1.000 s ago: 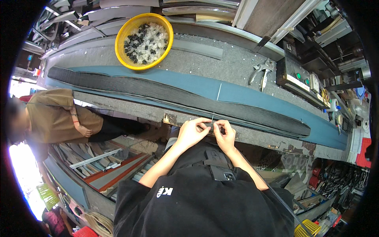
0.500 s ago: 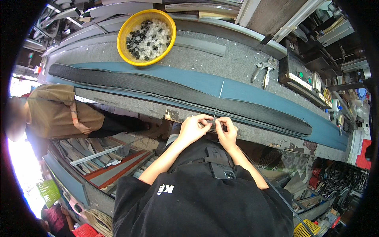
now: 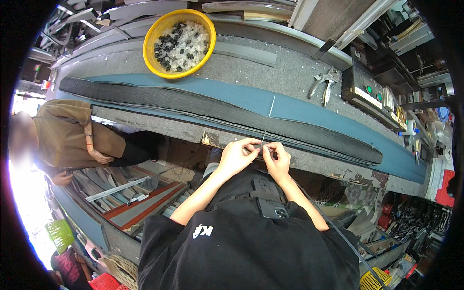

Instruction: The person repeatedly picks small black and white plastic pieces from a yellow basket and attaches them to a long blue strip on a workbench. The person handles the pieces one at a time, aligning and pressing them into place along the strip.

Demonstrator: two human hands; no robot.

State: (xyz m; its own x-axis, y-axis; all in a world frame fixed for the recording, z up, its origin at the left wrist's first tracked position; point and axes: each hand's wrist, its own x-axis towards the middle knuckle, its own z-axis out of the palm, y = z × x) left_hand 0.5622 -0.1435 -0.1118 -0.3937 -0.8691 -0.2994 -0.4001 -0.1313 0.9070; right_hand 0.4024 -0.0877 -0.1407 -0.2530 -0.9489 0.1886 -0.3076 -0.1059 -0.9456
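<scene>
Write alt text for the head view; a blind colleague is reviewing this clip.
Both hands, left hand and right hand, pinch a small dark part at the workbench edge. A long black strip lies on blue cloth, with a yellow bowl of small parts behind.

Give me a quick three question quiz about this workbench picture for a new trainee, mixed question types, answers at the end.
1. True or false: both hands meet at the near edge of the bench.
2. What colour is the bowl of small parts? A red, B yellow, C white.
3. Fill in: the long black strip lies on a ___ mat.

Key: 1 true; 2 B; 3 blue.
</scene>
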